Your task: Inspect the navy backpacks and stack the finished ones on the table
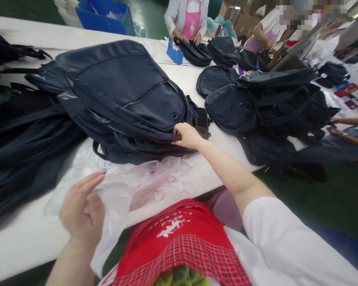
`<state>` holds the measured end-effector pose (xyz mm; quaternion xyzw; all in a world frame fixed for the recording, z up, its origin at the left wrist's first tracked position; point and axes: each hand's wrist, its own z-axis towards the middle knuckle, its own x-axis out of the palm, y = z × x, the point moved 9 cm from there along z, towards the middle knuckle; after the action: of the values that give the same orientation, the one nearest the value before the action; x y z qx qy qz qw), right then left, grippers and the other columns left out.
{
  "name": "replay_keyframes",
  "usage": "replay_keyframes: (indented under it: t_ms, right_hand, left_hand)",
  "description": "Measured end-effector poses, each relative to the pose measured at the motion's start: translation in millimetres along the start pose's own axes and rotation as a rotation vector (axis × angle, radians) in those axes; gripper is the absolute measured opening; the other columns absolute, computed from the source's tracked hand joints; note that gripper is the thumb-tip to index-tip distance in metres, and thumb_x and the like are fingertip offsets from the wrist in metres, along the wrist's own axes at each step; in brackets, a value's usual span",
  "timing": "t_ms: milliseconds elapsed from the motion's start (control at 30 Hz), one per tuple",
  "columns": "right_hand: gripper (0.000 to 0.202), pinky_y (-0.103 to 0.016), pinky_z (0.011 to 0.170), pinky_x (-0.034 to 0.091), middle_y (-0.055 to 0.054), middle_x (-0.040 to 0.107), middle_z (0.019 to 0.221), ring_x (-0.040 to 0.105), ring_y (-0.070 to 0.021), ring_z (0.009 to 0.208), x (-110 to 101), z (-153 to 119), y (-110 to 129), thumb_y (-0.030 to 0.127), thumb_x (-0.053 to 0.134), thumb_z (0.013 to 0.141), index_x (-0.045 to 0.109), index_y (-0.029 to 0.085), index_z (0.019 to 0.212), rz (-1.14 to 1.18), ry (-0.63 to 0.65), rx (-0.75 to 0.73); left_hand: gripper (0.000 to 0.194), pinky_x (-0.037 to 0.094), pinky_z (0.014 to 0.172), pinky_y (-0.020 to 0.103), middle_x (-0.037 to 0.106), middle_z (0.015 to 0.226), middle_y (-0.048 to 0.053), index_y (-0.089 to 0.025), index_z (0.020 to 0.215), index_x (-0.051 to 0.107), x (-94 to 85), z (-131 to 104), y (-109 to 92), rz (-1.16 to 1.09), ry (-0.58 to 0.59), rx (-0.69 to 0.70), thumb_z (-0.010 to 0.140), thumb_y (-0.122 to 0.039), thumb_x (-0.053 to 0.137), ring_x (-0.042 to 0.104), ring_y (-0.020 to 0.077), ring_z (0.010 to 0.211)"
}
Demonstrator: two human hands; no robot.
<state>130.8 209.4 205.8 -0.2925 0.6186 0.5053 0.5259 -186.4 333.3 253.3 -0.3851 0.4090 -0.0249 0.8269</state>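
Note:
A dark navy backpack (119,79) lies on top of others in a stack in front of me, its zipped front facing up. My right hand (186,136) is closed on the backpack's lower right edge, near the end of the front zip. Clear plastic bags (155,178) lie crumpled between the stack and the table's near edge. My left hand (83,208) is raised at the lower left with its fingers stretched out and apart. A sheet of the plastic hangs beside its thumb and wrist, and no grip on it shows.
More dark bags (20,147) are heaped at the left, and another pile (274,103) stands at the right on the white table (26,246). A blue tape dispenser (174,53) and a blue bin (106,18) are farther back. Co-workers (192,20) handle bags across the table.

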Motion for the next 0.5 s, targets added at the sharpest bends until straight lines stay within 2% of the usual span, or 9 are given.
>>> replay_keyframes:
  t_ms: [33, 100, 167, 233, 333, 500]
  right_hand:
    - [0.034, -0.03, 0.078, 0.035, -0.001, 0.052, 0.085, 0.043, -0.0173, 0.082, 0, -2, 1, 0.04, 0.074, 0.073, 0.051, 0.019, 0.087, -0.012, -0.03, -0.007]
    - [0.036, -0.032, 0.078, 0.035, -0.002, 0.052, 0.085, 0.043, -0.0189, 0.082, 0, -5, 3, 0.048, 0.071, 0.075, 0.051, 0.019, 0.085, -0.053, -0.106, -0.009]
    - [0.039, -0.033, 0.078, 0.035, -0.004, 0.053, 0.085, 0.044, -0.0204, 0.083, 2, -10, 5, 0.055, 0.065, 0.079, 0.051, 0.019, 0.084, -0.092, -0.177, -0.016]
    - [0.041, -0.034, 0.077, 0.035, -0.005, 0.053, 0.084, 0.044, -0.0213, 0.083, 6, -15, 5, 0.059, 0.058, 0.082, 0.051, 0.019, 0.083, -0.108, -0.21, -0.058]
    - [0.038, -0.034, 0.074, 0.035, -0.005, 0.054, 0.081, 0.045, -0.0218, 0.081, 11, -23, -7, 0.057, 0.056, 0.083, 0.05, 0.02, 0.08, -0.087, -0.198, -0.151]
    - [0.02, -0.034, 0.07, 0.034, -0.003, 0.053, 0.078, 0.045, -0.0218, 0.079, 7, -38, -52, 0.029, 0.063, 0.076, 0.045, 0.022, 0.075, 0.004, -0.13, -0.272]
  left_hand:
    - [0.033, 0.045, 0.101, 0.045, 0.065, 0.12, 0.006, -0.018, 0.112, 0.06, 15.8, 2, -22, -0.035, 0.024, 0.091, 0.093, -0.028, 0.035, 0.059, 0.0229, 0.113]
    - [0.031, 0.047, 0.099, 0.04, 0.067, 0.115, 0.007, -0.018, 0.11, 0.06, 56.5, -2, -48, -0.089, 0.148, 0.169, 0.094, -0.025, 0.035, 0.061, 0.02, 0.11]
    - [0.03, 0.048, 0.098, 0.037, 0.068, 0.112, 0.007, -0.018, 0.109, 0.061, 95.4, -15, -57, -0.087, 0.238, 0.152, 0.094, -0.025, 0.036, 0.062, 0.0193, 0.108]
    - [0.03, 0.049, 0.097, 0.034, 0.07, 0.109, 0.007, -0.019, 0.107, 0.063, 130.1, -30, -56, -0.077, 0.273, 0.075, 0.094, -0.028, 0.038, 0.063, 0.0193, 0.105]
    - [0.033, 0.052, 0.092, 0.032, 0.072, 0.104, 0.006, -0.022, 0.101, 0.067, 174.8, -51, -57, -0.079, 0.203, -0.112, 0.095, -0.036, 0.038, 0.066, 0.0196, 0.099]
    - [0.037, 0.056, 0.083, 0.028, 0.073, 0.097, 0.005, -0.026, 0.097, 0.068, 253.1, -79, -84, -0.181, 0.044, -0.411, 0.096, -0.042, 0.034, 0.069, 0.0185, 0.092]
